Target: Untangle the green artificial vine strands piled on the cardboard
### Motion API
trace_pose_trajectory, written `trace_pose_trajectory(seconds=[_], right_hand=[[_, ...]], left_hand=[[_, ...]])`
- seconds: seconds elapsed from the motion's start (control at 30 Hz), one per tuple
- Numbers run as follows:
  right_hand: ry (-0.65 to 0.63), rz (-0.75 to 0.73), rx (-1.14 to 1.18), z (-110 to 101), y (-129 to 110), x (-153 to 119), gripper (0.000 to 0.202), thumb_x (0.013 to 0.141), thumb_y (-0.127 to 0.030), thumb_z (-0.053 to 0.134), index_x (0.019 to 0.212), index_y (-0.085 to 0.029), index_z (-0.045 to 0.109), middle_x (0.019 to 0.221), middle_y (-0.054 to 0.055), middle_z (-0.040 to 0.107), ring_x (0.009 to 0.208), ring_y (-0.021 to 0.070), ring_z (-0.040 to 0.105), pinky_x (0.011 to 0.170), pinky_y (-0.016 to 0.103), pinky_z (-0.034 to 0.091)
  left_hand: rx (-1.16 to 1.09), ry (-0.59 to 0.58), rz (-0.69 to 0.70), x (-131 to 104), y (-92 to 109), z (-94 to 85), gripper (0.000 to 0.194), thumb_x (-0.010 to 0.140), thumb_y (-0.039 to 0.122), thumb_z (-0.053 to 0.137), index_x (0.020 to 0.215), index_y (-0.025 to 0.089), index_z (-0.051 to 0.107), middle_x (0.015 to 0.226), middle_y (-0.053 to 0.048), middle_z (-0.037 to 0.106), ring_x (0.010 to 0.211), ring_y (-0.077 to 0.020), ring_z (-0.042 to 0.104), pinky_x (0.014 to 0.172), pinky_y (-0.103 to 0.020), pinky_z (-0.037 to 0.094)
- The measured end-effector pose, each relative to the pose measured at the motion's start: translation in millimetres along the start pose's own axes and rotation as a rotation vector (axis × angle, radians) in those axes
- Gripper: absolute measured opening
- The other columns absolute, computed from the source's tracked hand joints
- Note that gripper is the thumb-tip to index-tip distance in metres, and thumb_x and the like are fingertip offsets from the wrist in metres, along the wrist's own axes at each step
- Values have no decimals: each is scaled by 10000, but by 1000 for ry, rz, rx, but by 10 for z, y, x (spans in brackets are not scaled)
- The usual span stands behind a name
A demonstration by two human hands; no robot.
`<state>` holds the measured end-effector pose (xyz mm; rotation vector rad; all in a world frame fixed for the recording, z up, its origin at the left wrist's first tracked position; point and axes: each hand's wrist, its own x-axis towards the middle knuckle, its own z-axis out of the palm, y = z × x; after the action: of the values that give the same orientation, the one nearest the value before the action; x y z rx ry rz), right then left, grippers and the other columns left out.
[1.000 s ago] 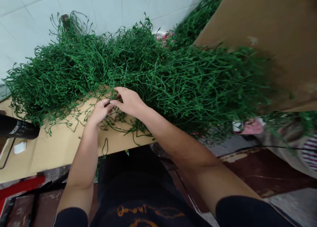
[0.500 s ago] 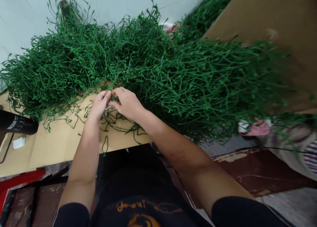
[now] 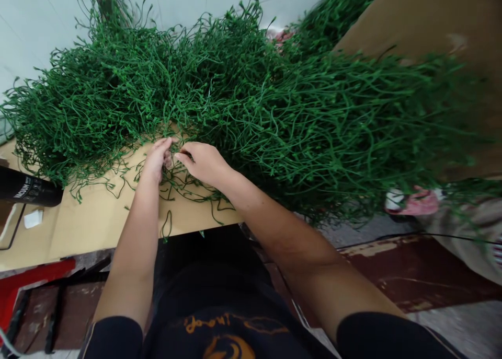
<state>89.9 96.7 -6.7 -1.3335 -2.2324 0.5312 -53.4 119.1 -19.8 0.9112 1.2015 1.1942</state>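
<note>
A large heap of thin green strands (image 3: 321,124) with small knobbed tips spreads across the middle of the view. My left hand (image 3: 157,159) is at the near edge of this heap, its fingers curled and closed. Close beside it on the right, my right hand (image 3: 204,161) has thumb and forefinger brought together in a pinch. Whatever the fingertips hold is too small to make out. Several loose green strands (image 3: 184,184) lie under and around both hands on a flat sheet of cardboard (image 3: 98,220).
At the left edge lies a black bottle (image 3: 33,189), with a small white paper piece (image 3: 33,219) near it. A large brown cardboard panel (image 3: 423,19) rises at the right. Pink-and-white cloth (image 3: 418,201) shows below the heap. Behind stands a pale tiled wall (image 3: 35,19).
My hands were together at the fingertips and are now slightly apart. The right hand has shifted a little to the right. The whole view has moved slightly.
</note>
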Motion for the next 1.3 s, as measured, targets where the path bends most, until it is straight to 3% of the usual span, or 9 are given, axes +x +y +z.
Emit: trace_pose_trajectory(seconds=[0.23,0.4,0.57,0.67,0.8,0.93,1.07,1.17,1.3], right_hand=[[-16,71,26,5,53,61,333,908,-363,373,809,-145,605,793,65,648,703,143,549,620,258,316],[-13,59,-48,87,-38,28,245,887,-239,380,819,-152,599,857,72,655,756,159,564,639,266,311],[5,0,-94,150,-196,-114,276,901,-231,332,903,-132,590,918,104,644,799,188,572,662,287,328],[-10,-17,-98,73,-279,-265,271,895,-230,334,868,-130,584,853,98,630,744,178,551,644,285,331],[51,-180,-58,-195,-332,-452,290,896,-244,317,791,-156,572,759,67,591,698,155,520,640,279,360],[353,-31,-137,-612,-126,-412,329,923,-331,309,923,-169,596,893,87,604,826,177,563,729,323,417],[521,85,-145,-911,1,-318,431,898,-384,395,1302,-237,429,1311,114,480,1048,231,562,837,392,436],[445,21,-112,-817,-149,-261,525,881,-310,436,1383,-191,339,1467,125,319,1199,257,488,928,399,421],[184,-43,-73,-336,-307,-71,439,857,-227,462,1276,-97,456,1338,166,478,1164,256,515,936,382,421]], left_hand=[[-88,-43,-14,86,-114,-72,308,749,470,623,752,166,573,431,108,182,344,-16,195,361,-162,181],[-53,89,43,71,-109,11,196,802,331,600,719,160,556,412,108,183,343,-17,159,355,-159,157],[-9,240,34,70,-80,91,277,873,191,475,601,142,461,423,84,267,357,-16,198,356,-161,150],[-35,251,39,100,-92,83,273,880,200,466,612,151,444,427,87,256,363,-19,202,358,-158,155],[-83,315,56,130,-113,49,291,892,278,461,625,169,417,418,99,192,359,-22,157,353,-163,147],[-107,176,86,67,-125,-23,289,810,373,589,647,166,471,432,104,187,357,-14,181,352,-155,175],[-178,25,19,-2,-115,-96,279,803,406,586,684,169,500,443,109,148,345,-13,174,351,-135,176],[-217,-49,-38,-16,-97,-78,253,817,382,572,705,162,515,446,108,153,341,-12,183,348,-125,175],[-248,-98,-27,-41,-77,-23,220,837,323,541,692,164,494,437,101,204,329,-10,207,342,-119,185]])
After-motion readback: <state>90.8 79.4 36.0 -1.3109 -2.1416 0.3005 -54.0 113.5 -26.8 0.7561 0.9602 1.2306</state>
